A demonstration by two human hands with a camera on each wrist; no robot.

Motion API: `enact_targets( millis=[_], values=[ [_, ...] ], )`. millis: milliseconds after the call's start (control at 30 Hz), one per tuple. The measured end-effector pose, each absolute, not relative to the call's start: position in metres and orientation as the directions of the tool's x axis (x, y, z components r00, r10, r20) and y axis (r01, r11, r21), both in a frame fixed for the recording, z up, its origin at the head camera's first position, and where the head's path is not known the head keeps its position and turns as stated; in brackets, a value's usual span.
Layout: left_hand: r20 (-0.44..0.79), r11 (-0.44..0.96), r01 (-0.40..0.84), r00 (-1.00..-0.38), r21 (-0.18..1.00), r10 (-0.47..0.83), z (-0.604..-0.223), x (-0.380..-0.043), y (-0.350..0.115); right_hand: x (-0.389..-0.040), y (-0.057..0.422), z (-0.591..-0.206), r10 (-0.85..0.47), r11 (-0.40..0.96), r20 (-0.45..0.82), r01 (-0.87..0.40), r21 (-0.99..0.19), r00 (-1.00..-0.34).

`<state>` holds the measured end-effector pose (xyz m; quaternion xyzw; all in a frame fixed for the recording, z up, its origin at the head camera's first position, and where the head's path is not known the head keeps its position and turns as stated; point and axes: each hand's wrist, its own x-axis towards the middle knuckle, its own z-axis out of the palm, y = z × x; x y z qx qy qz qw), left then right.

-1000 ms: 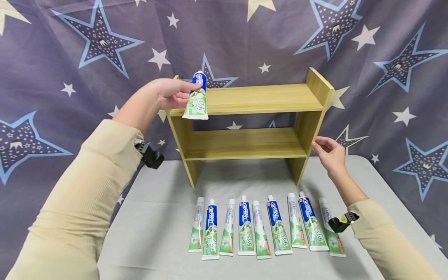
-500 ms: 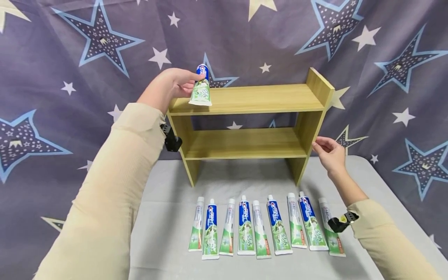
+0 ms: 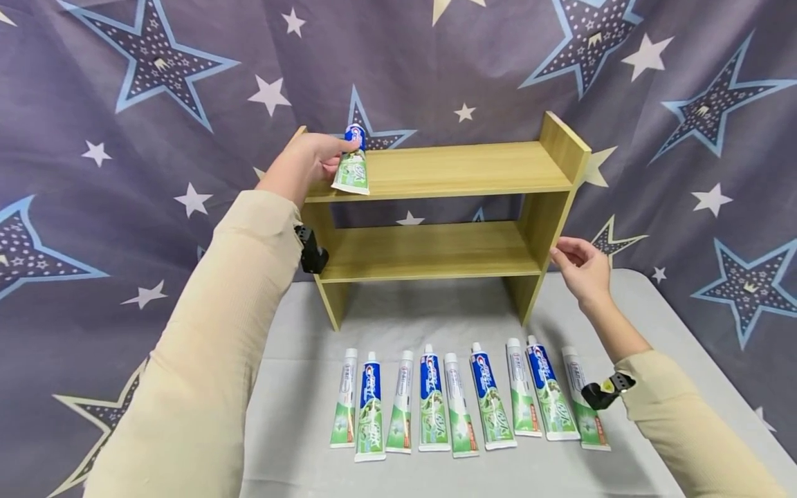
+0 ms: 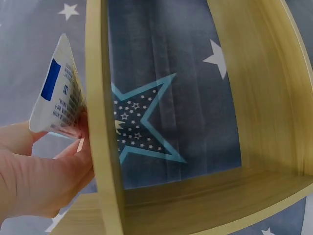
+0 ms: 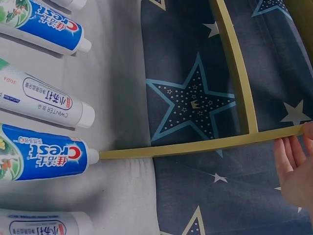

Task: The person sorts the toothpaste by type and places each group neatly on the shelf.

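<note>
My left hand (image 3: pixel 314 159) pinches a blue, green and white toothpaste tube (image 3: pixel 352 169) between thumb and fingers. That tube is at the left end of the wooden shelf's top board (image 3: pixel 461 169), cap end up and away, its flat end overlapping the board's front edge in the head view. In the left wrist view the tube's white printed back (image 4: pixel 61 98) shows beside the wood. With thumb and fingertips, my right hand (image 3: pixel 585 273) grips the front edge of the shelf's right side panel (image 3: pixel 546 235); the right wrist view shows its fingers (image 5: pixel 288 156) at that edge.
A row of several toothpaste tubes lies on the grey-covered table (image 3: pixel 299 429) before the shelf. Blue-green Crest tubes (image 3: pixel 434 401) alternate with slimmer white-green ones (image 3: pixel 461 408). The lower board (image 3: pixel 429 250) sits below the top one. A star-patterned curtain (image 3: pixel 461 69) hangs close behind.
My left hand has carried the tube rightward and forward over the top board, then lowered it slightly. The right hand keeps its place on the side panel. The head view has shifted a little.
</note>
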<state>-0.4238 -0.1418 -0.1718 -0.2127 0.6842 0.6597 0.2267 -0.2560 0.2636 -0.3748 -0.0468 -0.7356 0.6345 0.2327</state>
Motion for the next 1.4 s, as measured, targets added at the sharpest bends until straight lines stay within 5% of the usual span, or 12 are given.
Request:
enact_targets(
  millis=[200,433,767,967,1400],
  values=[
    [-0.520,0.138,-0.526,-0.851,0.839,-0.077,-0.177,-0.423,-0.137,-0.256,0.263,-0.374,0.374,0.169,0.279,-0.231,-0.958,-0.885],
    [-0.318,0.467,-0.400,-0.916,0.789,-0.246,-0.157,-0.365,-0.118,-0.258,0.263,-0.375,0.380,0.178,0.273,-0.220,-0.959,-0.884],
    [-0.266,0.438,-0.401,-0.903,0.804,-0.339,-0.151,-0.340,-0.125,-0.258,0.264,-0.374,0.376,0.155,0.259,-0.215,-0.964,-0.890],
    [-0.235,0.591,-0.404,-0.909,0.698,-0.344,-0.149,-0.335,-0.127,-0.256,0.263,-0.373,0.370,0.154,0.256,-0.212,-0.965,-0.893],
    [-0.104,0.677,-0.315,-0.937,0.665,-0.334,-0.150,-0.323,-0.125,-0.254,0.262,-0.372,0.369,0.101,0.233,-0.211,-0.972,-0.900]
  ],
)
